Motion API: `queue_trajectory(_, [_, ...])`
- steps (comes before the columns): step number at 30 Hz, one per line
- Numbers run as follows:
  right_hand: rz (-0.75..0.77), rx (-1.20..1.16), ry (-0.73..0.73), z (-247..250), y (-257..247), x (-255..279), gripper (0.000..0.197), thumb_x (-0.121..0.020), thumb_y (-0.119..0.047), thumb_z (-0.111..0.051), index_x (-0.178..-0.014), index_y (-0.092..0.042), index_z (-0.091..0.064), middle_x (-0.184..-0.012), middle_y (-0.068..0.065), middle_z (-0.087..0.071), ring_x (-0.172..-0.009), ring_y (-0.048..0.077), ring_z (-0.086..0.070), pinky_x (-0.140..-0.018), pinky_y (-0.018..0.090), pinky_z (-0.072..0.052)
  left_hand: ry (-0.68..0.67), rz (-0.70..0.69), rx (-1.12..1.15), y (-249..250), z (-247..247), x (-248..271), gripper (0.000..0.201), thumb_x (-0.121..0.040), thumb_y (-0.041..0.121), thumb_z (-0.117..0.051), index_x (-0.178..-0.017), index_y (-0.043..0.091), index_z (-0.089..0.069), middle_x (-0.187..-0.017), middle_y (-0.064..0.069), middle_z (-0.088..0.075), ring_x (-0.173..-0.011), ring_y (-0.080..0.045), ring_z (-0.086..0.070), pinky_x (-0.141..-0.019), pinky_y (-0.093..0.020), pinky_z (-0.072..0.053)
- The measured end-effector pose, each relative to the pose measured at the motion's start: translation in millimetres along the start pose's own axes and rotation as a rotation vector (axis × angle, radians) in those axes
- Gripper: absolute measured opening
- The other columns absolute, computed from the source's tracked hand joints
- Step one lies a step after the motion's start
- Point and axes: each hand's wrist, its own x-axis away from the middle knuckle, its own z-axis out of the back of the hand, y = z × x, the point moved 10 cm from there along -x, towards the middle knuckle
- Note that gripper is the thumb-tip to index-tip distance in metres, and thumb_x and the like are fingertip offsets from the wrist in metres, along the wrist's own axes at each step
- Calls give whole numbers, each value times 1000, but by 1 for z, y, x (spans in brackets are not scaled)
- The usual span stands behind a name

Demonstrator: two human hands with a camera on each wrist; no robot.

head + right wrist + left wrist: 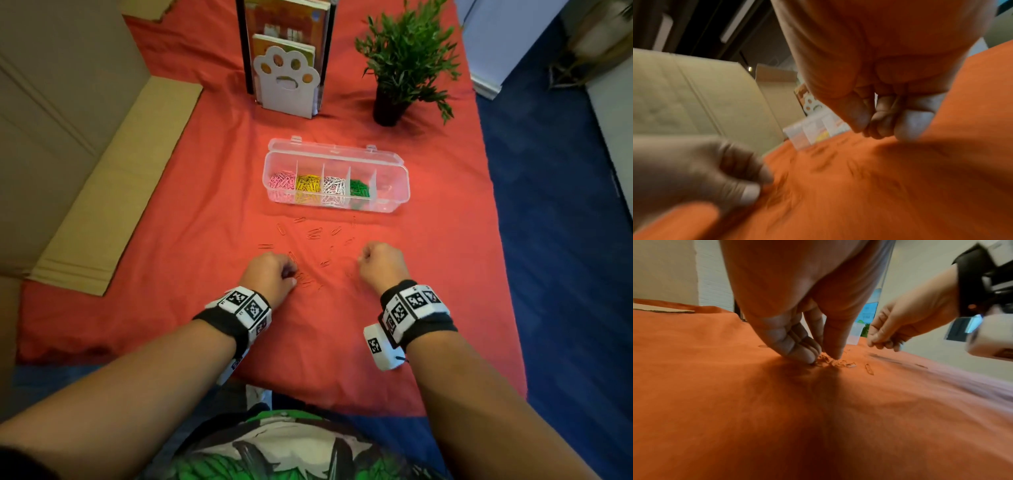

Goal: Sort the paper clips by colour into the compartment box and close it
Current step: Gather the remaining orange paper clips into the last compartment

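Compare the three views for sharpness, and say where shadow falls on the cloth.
Head view: sharp, compartment box crisp. Left wrist view: mostly sharp, dark shadow on the orange cloth beneath the left hand. Right wrist view: heavily motion-blurred, right hand and box both smeared.

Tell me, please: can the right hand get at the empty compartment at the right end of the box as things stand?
Probably yes. The box stands open, its lid folded back, and the empty end compartment lies straight ahead of the right hand. Between them only loose clips lie on the cloth.
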Motion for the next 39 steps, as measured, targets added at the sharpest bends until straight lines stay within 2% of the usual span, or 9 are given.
queue_trajectory(3, [31,91,-14,-22,2,17,28,-86,-23,-57,-103,-1,-59,-110,21,-61,-104,34,-59,-89,35,-47,7,-29,-19,-1,-1,0,27,-71,15,-73,-98,17,-68,-91,-2,-59,-84,-20,-59,-79,-25,-47])
queue_trajectory(11, [60,42,43,-39,-2,35,32,-80,1,-43,-111,-1,-50,-115,22,-52,-106,38,-54,-93,39,-44,10,-1,-13,-19,6,2,31,-67,5,-75,-95,17,-68,-95,-1,-57,-77,-17,-58,-79,-24,-49])
queue_trajectory(15, [-85,-314,35,-28,10,25,23,-81,-5,-43,-88,-14,-63,-101,11,-58,-88,27,-59,-94,31,-45,31,-92,-63,-8,9,5,23,-76,16,-70,-99,15,-69,-99,-6,-60,-86,-19,-59,-83,-25,-46])
queue_trajectory(17, [-180,-546,-9,-29,13,22,22,-81,-6,-42,-71,-21,-55,-76,6,-61,-66,21,-60,-73,34,-54,25,-141,-86,2,7,6,24,-78,21,-69,-101,16,-69,-100,-8,-61,-92,-23,-60,-86,-28,-47])
queue_trajectory(19, [-275,-780,-72,-34,10,21,27,-84,1,-37,-67,-18,-48,-62,5,-52,-52,16,-50,-52,26,-45,-15,-173,-104,10,-1,5,26,-78,22,-69,-103,16,-68,-101,-8,-61,-94,-24,-60,-87,-31,-48])
queue_trajectory(25, [-324,-1338,-135,-39,4,26,24,-86,-1,-30,-71,-12,-45,-64,5,-46,-51,14,-38,-45,23,-28,-86,-235,-148,17,-12,7,25,-82,10,-59,-107,16,-64,-101,-8,-62,-96,-27,-60,-86,-33,-47])
queue_trajectory(31, [-297,-998,-59,-45,23,12,20,-88,-7,-41,-77,-18,-53,-66,0,-50,-53,11,-46,-45,20,-40,-34,-184,-120,10,-4,3,17,-83,13,-56,-96,13,-67,-97,-11,-58,-93,-30,-58,-84,-35,-47])
queue_trajectory(34, [-189,-418,27,-33,22,6,12,-86,-16,-46,-83,-15,-58,-78,1,-58,-68,15,-54,-67,28,-45,-53,-194,-157,14,-5,2,20,-81,22,-63,-100,15,-65,-97,-8,-57,-92,-26,-57,-83,-32,-47])
queue_trajectory(39, [-8,94,28,-45,-6,8,43,-90,-26,-46,-120,4,-45,-123,21,-49,-115,34,-47,-100,38,-40,-54,-209,-186,21,-8,-2,19,-81,12,-59,-99,13,-64,-96,-10,-60,-93,-30,-58,-84,-37,-49])
